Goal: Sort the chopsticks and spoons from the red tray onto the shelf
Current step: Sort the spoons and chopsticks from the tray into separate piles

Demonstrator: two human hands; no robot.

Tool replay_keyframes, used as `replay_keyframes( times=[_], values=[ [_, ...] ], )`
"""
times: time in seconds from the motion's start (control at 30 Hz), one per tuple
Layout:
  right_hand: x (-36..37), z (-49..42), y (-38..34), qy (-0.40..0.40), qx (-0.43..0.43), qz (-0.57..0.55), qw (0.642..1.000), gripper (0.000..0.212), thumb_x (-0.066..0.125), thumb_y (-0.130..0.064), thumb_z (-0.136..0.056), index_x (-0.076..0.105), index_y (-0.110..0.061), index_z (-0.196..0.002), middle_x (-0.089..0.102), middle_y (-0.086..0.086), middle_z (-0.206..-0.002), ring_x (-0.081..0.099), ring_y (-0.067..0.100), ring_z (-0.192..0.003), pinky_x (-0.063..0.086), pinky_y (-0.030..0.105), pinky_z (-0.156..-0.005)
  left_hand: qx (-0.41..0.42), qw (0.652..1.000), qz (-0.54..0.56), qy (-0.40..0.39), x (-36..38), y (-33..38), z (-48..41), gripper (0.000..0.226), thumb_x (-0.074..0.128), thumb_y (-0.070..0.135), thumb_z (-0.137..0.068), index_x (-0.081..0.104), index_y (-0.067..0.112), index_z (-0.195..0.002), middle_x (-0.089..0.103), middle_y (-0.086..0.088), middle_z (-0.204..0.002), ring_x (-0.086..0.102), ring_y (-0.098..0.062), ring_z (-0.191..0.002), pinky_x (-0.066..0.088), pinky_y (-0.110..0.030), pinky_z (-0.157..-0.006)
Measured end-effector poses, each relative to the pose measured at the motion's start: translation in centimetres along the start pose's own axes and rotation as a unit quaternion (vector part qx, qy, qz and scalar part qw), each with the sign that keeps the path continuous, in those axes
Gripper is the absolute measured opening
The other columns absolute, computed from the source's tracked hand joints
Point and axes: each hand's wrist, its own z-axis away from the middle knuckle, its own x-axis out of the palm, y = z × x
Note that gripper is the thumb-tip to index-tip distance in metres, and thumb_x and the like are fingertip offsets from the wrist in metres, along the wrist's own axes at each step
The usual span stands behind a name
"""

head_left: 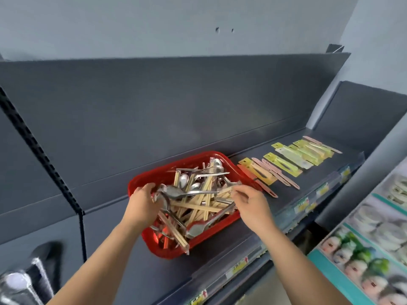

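The red plastic tray (167, 253) sits on the dark grey metal shelf (110, 227) between the 2 hands, and it is piled high. Pale wooden chopsticks (198, 208) and shiny metal spoons (184, 179) lie crossed over one another in a single tangled heap. No loose chopstick or spoon shows on the bare shelf to either side of the hands, so I judge the sorting to be at or near its start, with almost the whole load left to separate and lay out.

The left hand (142, 200) is at the tray's left rim with its fingers curled. Metal glints under them, but I cannot tell whether they grip a spoon, the rim, or nothing. The right hand (253, 205) is at the heap's right edge, thumb and forefinger drawn together in a pinch on what looks like the end of a thin metal handle (234, 184). Blur makes that uncertain.

Beyond the right hand, further along the same shelf, lies a row of flat yellow and pink card packs (284, 165). These are packaged goods, not loose pieces from the tray, and their print is too small to read.

Below the right hand, small price tags (302, 204) run along the shelf's front edge. Some are yellow and some carry a red arrow, but none of the writing is legible. No brand name can be read anywhere.
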Motion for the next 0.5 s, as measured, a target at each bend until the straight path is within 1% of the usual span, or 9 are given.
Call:
replay_keyframes(
  times=[0.07, 0.17, 0.2, 0.27, 0.33, 0.37, 0.43, 0.47, 0.5],
  values=[
    [1.0, -2.4, -0.5, -0.043, -0.039, 0.029, 0.998, 0.029, 0.060, -0.021, -0.094, 0.065, -0.013, -0.122, 0.067, -0.002, -0.117, 0.061, -0.009, -0.092, 0.043, 0.002, -0.076, -0.018, 1.000, -0.020, -0.008, 0.4, 0.0, -1.0, 0.049, 0.062, 0.016, -0.087, 0.052, 0.007, -0.134, 0.062, -0.015, -0.125, 0.059, -0.030, -0.111, 0.043, -0.029, -0.083],
    [2.4, -5.4, -0.7, -0.112, -0.073, 0.145, 0.980, 0.031, 0.061, -0.027, -0.092, 0.065, -0.020, -0.122, 0.067, -0.005, -0.117, 0.061, 0.008, -0.106, 0.046, 0.024, -0.092, -0.023, 0.999, -0.021, 0.023, 0.8, 0.3, -1.7, 0.031, 0.066, 0.010, -0.082, 0.068, 0.010, -0.113, 0.071, -0.009, -0.105, 0.063, -0.025, -0.089, 0.042, -0.026, -0.071],
    [2.7, -6.3, -0.5, -0.143, -0.073, 0.171, 0.972, 0.031, 0.061, -0.028, -0.091, 0.065, -0.022, -0.121, 0.068, -0.006, -0.116, 0.061, 0.011, -0.106, 0.047, 0.029, -0.094, -0.025, 0.999, -0.017, 0.035, 1.0, 0.4, -1.8, 0.025, 0.066, 0.009, -0.081, 0.071, 0.011, -0.105, 0.072, -0.006, -0.099, 0.061, -0.021, -0.081, 0.039, -0.024, -0.068],
    [3.2, -7.6, 0.0, -0.196, -0.078, 0.197, 0.957, 0.029, 0.064, -0.027, -0.089, 0.067, -0.025, -0.118, 0.071, -0.008, -0.110, 0.064, 0.008, -0.098, 0.048, 0.022, -0.082, -0.029, 0.998, 0.012, 0.059, 1.2, 0.7, -1.9, 0.016, 0.067, 0.006, -0.080, 0.073, 0.013, -0.093, 0.072, -0.001, -0.089, 0.060, -0.016, -0.077, 0.038, -0.023, -0.066],
    [3.7, -8.8, 0.5, -0.232, -0.102, 0.218, 0.942, 0.017, 0.064, -0.027, -0.088, 0.073, -0.025, -0.103, 0.073, -0.009, -0.102, 0.065, 0.005, -0.093, 0.042, 0.014, -0.069, -0.042, 0.995, 0.048, 0.080, 1.6, 0.9, -2.0, 0.012, 0.066, 0.005, -0.081, 0.072, 0.013, -0.088, 0.070, 0.000, -0.085, 0.062, -0.017, -0.078, 0.038, -0.024, -0.067],
    [3.7, -9.3, 0.6, -0.242, -0.112, 0.219, 0.939, 0.014, 0.062, -0.027, -0.089, 0.074, -0.022, -0.094, 0.074, -0.007, -0.099, 0.065, 0.006, -0.092, 0.042, 0.017, -0.069, -0.053, 0.993, 0.056, 0.093, 1.9, 1.0, -2.0, 0.011, 0.064, 0.006, -0.083, 0.071, 0.013, -0.088, 0.070, -0.001, -0.086, 0.062, -0.018, -0.079, 0.038, -0.024, -0.067],
    [3.4, -10.2, 0.7, -0.251, -0.099, 0.166, 0.949, 0.018, 0.060, -0.028, -0.090, 0.074, -0.018, -0.087, 0.074, 0.000, -0.094, 0.067, 0.010, -0.085, 0.051, 0.032, -0.075, -0.074, 0.989, 0.060, 0.114, 2.6, 1.1, -2.1, 0.010, 0.061, 0.007, -0.085, 0.068, 0.010, -0.090, 0.069, -0.003, -0.087, 0.061, -0.021, -0.081, 0.039, -0.026, -0.068],
    [3.2, -10.7, 0.7, -0.252, -0.083, 0.123, 0.956, 0.018, 0.061, -0.030, -0.090, 0.075, -0.020, -0.085, 0.074, 0.003, -0.090, 0.068, 0.012, -0.078, 0.053, 0.037, -0.076, -0.083, 0.987, 0.063, 0.122, 3.0, 1.1, -2.2, 0.010, 0.059, 0.007, -0.086, 0.067, 0.010, -0.092, 0.068, -0.003, -0.088, 0.062, -0.023, -0.082, 0.039, -0.027, -0.068],
    [2.8, -11.1, 0.7, -0.249, -0.070, 0.087, 0.962, 0.017, 0.062, -0.033, -0.089, 0.075, -0.026, -0.081, 0.075, 0.003, -0.085, 0.068, 0.015, -0.071, 0.055, 0.036, -0.072, -0.094, 0.985, 0.069, 0.128, 3.3, 1.3, -2.3, 0.010, 0.058, 0.010, -0.088, 0.065, 0.010, -0.094, 0.068, -0.004, -0.088, 0.062, -0.024, -0.083, 0.040, -0.028, -0.068]
  ],
)
